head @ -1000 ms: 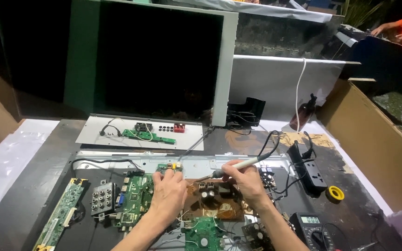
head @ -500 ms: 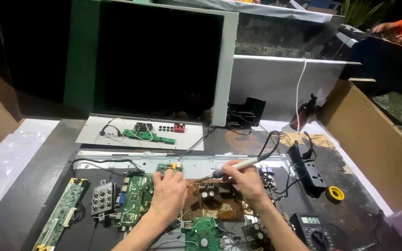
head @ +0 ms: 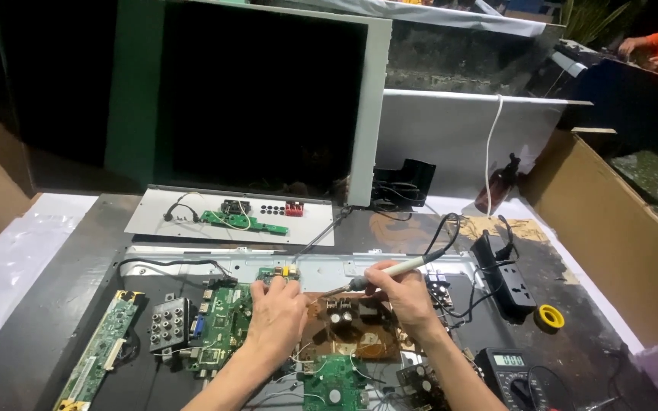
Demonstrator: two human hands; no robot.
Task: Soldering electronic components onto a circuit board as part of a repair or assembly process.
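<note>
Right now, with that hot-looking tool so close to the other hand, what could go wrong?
1. The soldering iron's tip sits just beside the left hand on the brown board; a slip could burn a finger.
2. The iron's cord loops over toward the power strip; a snag might jerk the right hand.
3. Loose wires near the green board could get touched by the tip.

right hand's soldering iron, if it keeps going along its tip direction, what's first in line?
The right hand aims the soldering iron down-left. First in line is probably the brown circuit board near its top left corner, beside the left hand. Tip height above the board is unclear.
</note>
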